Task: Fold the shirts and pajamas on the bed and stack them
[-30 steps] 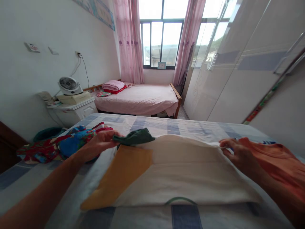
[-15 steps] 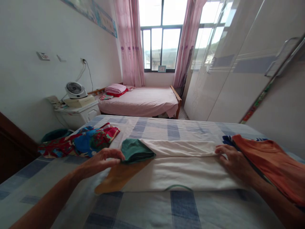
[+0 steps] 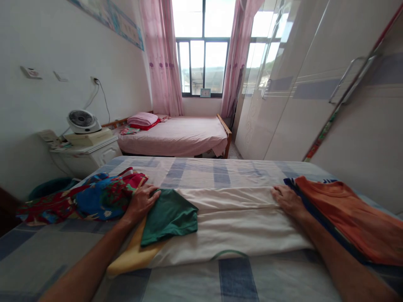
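Observation:
A white T-shirt [image 3: 239,230] lies partly folded lengthwise on the bed, with its green sleeve [image 3: 173,216] spread over a yellow part [image 3: 135,253] at the left. My left hand [image 3: 145,202] is closed at the upper left corner of the green sleeve; its fingertips are partly hidden. At the far right end of the white cloth, my right hand [image 3: 288,200] has its fingers bent over the folded edge. A curved green neckline band [image 3: 229,253] shows at the near edge.
Beside my left arm lies a bunched floral cloth [image 3: 94,195]. An orange shirt [image 3: 343,209] rests on darker clothes at the right. The checked sheet [image 3: 236,277] covers this bed. Beyond are a pink bed [image 3: 179,134], a fan [image 3: 83,121] and a wardrobe [image 3: 283,105].
The green sleeve has been opened out from its bunched fold and lies flatter, nearer to me. My left hand has moved to its upper left corner. My right hand stays at the right end.

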Motion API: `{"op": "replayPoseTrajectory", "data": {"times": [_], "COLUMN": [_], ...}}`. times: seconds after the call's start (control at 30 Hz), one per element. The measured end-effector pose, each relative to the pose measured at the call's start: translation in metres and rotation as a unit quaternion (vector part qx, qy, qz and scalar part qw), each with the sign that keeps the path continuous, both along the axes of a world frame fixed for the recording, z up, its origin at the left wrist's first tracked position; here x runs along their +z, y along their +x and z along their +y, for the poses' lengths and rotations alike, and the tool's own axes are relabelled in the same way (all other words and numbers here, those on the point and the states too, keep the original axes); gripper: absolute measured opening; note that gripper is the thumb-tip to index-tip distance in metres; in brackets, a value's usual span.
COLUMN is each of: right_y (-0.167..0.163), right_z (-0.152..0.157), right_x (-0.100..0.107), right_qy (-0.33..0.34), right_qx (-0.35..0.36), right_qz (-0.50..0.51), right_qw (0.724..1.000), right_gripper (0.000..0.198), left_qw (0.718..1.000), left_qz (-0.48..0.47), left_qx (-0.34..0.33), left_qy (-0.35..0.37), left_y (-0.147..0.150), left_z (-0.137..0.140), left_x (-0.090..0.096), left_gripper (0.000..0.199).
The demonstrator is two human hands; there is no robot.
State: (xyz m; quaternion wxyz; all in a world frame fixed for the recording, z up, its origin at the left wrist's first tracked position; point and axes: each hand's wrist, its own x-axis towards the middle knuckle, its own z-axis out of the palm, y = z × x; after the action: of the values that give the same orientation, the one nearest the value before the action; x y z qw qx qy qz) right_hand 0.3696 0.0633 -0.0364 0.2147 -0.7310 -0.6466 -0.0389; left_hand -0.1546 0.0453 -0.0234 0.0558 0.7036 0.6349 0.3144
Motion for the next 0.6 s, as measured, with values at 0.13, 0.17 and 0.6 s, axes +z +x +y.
{"op": "replayPoseTrajectory", "data": {"times": [0.13, 0.17, 0.6], "right_y": [0.004, 0.005, 0.013], "right_z": [0.003, 0.003, 0.000], "right_x": [-0.010, -0.010, 0.009], "right_qy": [-0.024, -0.022, 0.020], "right_qx": [-0.024, -0.021, -0.063], "right_qz": [0.023, 0.031, 0.070], "right_qw": [0.999, 0.999, 0.995], "right_gripper": [0.042, 0.039, 0.033], "left_qw": [0.999, 0.998, 0.994], "left_qz": [-0.036, -0.054, -0.046], "left_qx": [-0.011, -0.010, 0.081], "left_qy": [-0.004, -0.010, 0.052], "left_y": [-0.002, -0.002, 0.002], "left_z": [0.000, -0.001, -0.002], "left_x": [-0.002, -0.001, 0.005], "left_gripper": [0.032, 0.031, 0.031]}}
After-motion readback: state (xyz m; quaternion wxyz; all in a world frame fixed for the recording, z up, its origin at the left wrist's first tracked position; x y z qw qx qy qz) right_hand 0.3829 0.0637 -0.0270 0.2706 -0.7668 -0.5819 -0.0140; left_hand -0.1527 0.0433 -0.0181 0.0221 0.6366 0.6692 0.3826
